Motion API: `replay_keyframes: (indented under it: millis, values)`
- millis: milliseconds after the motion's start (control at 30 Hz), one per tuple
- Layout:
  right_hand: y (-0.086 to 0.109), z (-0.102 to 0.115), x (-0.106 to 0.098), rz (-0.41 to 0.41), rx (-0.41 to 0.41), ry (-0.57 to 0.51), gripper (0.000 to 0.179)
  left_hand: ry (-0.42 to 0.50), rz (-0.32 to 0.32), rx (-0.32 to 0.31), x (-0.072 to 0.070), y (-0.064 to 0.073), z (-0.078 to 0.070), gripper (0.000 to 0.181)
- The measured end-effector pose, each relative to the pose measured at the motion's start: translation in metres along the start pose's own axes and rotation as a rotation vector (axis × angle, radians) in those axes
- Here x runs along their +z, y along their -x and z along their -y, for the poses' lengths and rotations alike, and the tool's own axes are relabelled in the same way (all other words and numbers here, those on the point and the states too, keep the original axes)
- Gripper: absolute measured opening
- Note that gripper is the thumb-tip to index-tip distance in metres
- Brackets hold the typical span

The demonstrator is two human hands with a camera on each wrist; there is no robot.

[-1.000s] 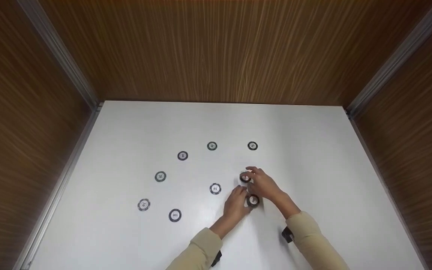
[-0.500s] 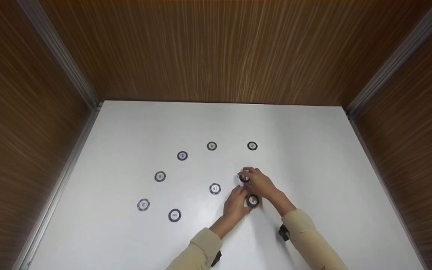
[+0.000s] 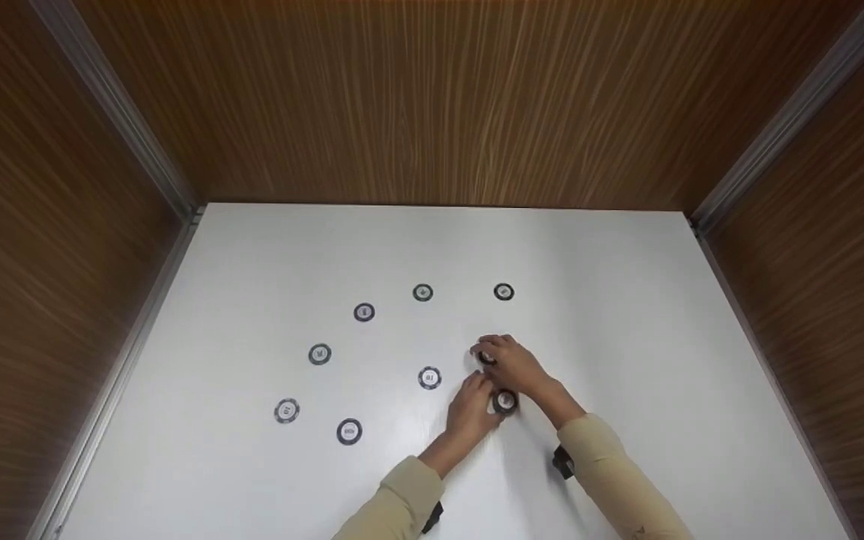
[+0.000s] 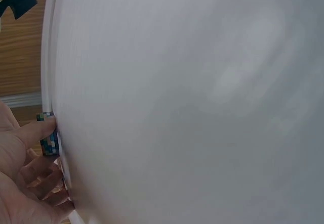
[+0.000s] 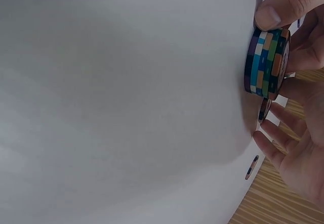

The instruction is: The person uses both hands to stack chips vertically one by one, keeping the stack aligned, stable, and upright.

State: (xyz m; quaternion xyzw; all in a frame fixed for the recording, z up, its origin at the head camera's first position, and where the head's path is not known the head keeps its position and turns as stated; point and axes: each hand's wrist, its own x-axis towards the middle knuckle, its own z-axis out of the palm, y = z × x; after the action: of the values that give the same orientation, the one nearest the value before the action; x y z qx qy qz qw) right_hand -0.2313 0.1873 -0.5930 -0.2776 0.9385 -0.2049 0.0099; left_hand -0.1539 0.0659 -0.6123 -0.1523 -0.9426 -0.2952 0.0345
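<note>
A short stack of poker chips (image 3: 505, 402) stands on the white table near my hands. My left hand (image 3: 469, 411) grips it from the left, the thumb on its near side. In the right wrist view the stack (image 5: 267, 64) shows several chips with coloured edges, and the left thumb (image 5: 283, 9) lies against it. My right hand (image 3: 518, 369) is just beyond the stack, its thumb and fingers around a single dark-rimmed poker chip (image 3: 486, 356), partly covered by the fingers. That chip (image 5: 264, 110) sits low, beside the right fingertips, in the right wrist view.
Several loose chips lie flat on the white table (image 3: 627, 315). The closest is a chip (image 3: 430, 377) left of the hands; another chip (image 3: 504, 292) lies beyond the right hand. Wood-grain panels (image 3: 432, 105) wall the table at the back and both sides.
My right hand and forearm have shifted a little to the left, fingers closing further over the single chip. The left hand and the stack have stayed in place.
</note>
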Motion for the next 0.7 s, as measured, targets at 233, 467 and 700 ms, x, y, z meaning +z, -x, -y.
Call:
replay_keyframes:
  millis: [233,467,700]
  values:
    - [-0.0045,-0.0001,0.0026,-0.043,-0.065,0.009,0.024,-0.009,0.064,-0.032,-0.0023,-0.0006,-0.0019,0.053]
    - [-0.003,-0.0014,0.003,-0.073,-0.07,0.011,0.019,0.002,0.054,-0.032,-0.0011,-0.0006,-0.0027,0.047]
    - [-0.0005,-0.0026,0.004,-0.088,-0.067,0.015,0.02,-0.022,0.05,-0.019,-0.0024,-0.0004,-0.0029,0.047]
